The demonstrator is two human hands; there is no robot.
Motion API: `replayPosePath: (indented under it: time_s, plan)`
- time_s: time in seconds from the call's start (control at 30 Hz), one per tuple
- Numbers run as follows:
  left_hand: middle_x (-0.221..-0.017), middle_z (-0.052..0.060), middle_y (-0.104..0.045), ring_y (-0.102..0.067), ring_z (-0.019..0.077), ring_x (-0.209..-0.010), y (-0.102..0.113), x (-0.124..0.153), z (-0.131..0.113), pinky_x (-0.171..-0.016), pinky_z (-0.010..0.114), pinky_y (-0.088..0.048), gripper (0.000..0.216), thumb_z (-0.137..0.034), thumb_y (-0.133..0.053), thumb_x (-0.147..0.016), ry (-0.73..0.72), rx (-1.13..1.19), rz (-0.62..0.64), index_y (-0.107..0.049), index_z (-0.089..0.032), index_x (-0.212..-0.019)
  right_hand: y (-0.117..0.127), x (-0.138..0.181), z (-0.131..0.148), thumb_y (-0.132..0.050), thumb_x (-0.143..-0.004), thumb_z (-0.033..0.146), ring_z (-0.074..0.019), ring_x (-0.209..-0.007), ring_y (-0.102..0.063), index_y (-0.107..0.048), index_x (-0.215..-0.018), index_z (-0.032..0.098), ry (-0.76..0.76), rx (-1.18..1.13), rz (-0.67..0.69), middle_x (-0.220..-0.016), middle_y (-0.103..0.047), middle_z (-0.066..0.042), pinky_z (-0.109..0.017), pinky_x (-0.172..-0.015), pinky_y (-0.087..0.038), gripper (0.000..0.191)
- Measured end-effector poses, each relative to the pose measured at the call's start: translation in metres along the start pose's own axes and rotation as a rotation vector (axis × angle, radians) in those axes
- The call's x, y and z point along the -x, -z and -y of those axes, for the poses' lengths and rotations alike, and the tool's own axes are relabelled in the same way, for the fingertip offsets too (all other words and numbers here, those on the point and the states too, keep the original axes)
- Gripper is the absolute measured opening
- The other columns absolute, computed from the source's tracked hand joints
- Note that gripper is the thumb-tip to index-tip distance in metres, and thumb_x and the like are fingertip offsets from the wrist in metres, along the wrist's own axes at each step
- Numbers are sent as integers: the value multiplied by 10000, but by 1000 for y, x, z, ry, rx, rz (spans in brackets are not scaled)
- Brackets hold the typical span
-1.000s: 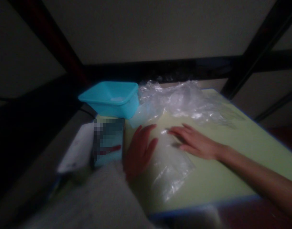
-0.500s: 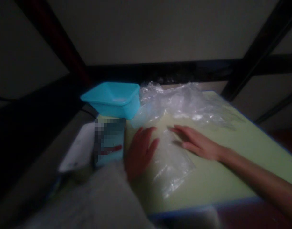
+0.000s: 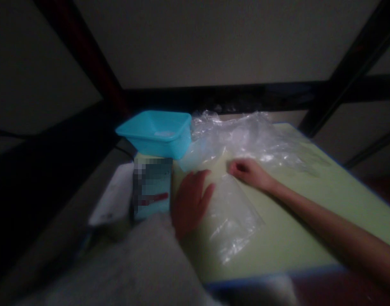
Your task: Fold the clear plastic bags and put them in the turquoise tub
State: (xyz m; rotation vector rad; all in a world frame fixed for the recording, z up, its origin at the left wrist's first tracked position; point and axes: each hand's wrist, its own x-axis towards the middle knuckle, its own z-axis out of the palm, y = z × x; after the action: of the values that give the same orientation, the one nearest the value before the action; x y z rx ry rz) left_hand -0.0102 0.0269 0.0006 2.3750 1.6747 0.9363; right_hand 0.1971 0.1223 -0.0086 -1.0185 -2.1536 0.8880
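A clear plastic bag (image 3: 231, 216) lies flat on the pale green tabletop (image 3: 297, 229), slightly crinkled at its near end. My left hand (image 3: 191, 202) rests at the bag's left side, fingers stretched out and thumb apart, holding nothing. At the bag's far end, my right hand (image 3: 249, 173) is closed, its fingers curled in towards the thumb. Whether the bag's edge or something small is in those fingers is hidden. Behind both hands spreads a heap of clear plastic (image 3: 246, 136), crumpled and shiny.
A turquoise basin (image 3: 153, 142) stands at the back left, with something pale inside. In front of it lies a light blue flat item (image 3: 156, 187), partly blurred out, beside a white box-like object (image 3: 115, 193). Dark frame bars (image 3: 226, 97) run behind the table.
My right hand has gone from outstretched fingers to a closed hand and moved slightly towards the bag's far end. My left hand stays flat beside the bag. The view has shifted slightly.
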Motion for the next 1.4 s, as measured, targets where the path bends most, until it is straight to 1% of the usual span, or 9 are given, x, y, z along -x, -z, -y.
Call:
replayPosePath:
  time_s: [0.17, 0.33, 0.53, 0.83, 0.93, 1.07, 1.2, 1.33, 1.4]
  plan:
    - [-1145, 128, -620, -554, 259, -1123, 0, 0, -1, -1012, 484, -434, 369, -362, -281, -975, 1, 6, 5, -522, -145, -1150, -1, 4, 0, -516, -793, 268, -119, -566, -459, -537, -679, 175, -3, 70, -24, -628, -544, -2, -249, -540, -336, 148]
    - [-1151, 116, -621, -558, 251, -1124, -1, 0, 0, -1008, 460, -440, 357, -357, -287, -976, -7, 1, -2, -521, -155, -1155, -3, 5, 3, -495, -800, 225, -130, -595, -474, -527, -682, 181, 33, 128, -31, -637, -539, -5, -252, -564, -334, 130]
    - [-1129, 79, -633, -577, 230, -1105, -1, 0, 1, -983, 414, -466, 327, -370, -309, -975, -21, -1, -18, -518, -198, -1158, -5, 5, 4, -478, -815, 177, -134, -640, -492, -514, -698, 186, 79, 188, -38, -676, -547, -6, -253, -615, -349, 123]
    - [-1151, 102, -620, -560, 238, -1126, 1, 1, 2, -1001, 443, -453, 336, -352, -297, -978, -29, 26, 7, -505, -167, -1167, -4, 8, 13, -464, -821, 113, -135, -646, -449, -471, -699, 186, 107, 322, -33, -701, -511, -13, -262, -624, -324, 142]
    - [-1164, 99, -617, -556, 239, -1133, 1, 1, 2, -1005, 447, -449, 317, -345, -308, -975, -39, 49, 4, -497, -189, -1175, -4, 10, 12, -458, -836, 125, -140, -644, -432, -459, -714, 188, 89, 377, -44, -707, -500, -17, -272, -624, -308, 138]
    - [-1195, 90, -597, -528, 226, -1173, 3, 2, 0, -1041, 428, -417, 307, -337, -313, -973, -35, 81, 40, -476, -197, -1193, 3, 15, 7, -449, -848, 145, -154, -660, -440, -469, -731, 186, 49, 442, -58, -732, -521, -41, -290, -626, -291, 125]
    - [-1238, 87, -572, -496, 210, -1216, 3, 4, 0, -1074, 413, -383, 315, -337, -315, -971, -33, 117, 83, -463, -191, -1208, 17, 23, 1, -453, -837, 157, -167, -659, -449, -486, -735, 179, -14, 488, -98, -761, -544, -73, -305, -616, -276, 110]
    - [-1266, 102, -563, -492, 223, -1235, 4, 5, 2, -1078, 436, -382, 325, -322, -330, -963, -49, 138, 118, -464, -178, -1221, 29, 28, 0, -459, -818, 162, -167, -634, -445, -473, -723, 184, -62, 471, -150, -748, -537, -73, -309, -597, -270, 98]
    - [-1293, 110, -553, -486, 239, -1248, 8, 5, 0, -1074, 446, -391, 338, -318, -346, -953, -104, 148, 141, -464, -179, -1238, 32, 27, 3, -457, -797, 145, -165, -631, -449, -452, -712, 190, -69, 428, -168, -731, -528, -63, -304, -592, -285, 96]
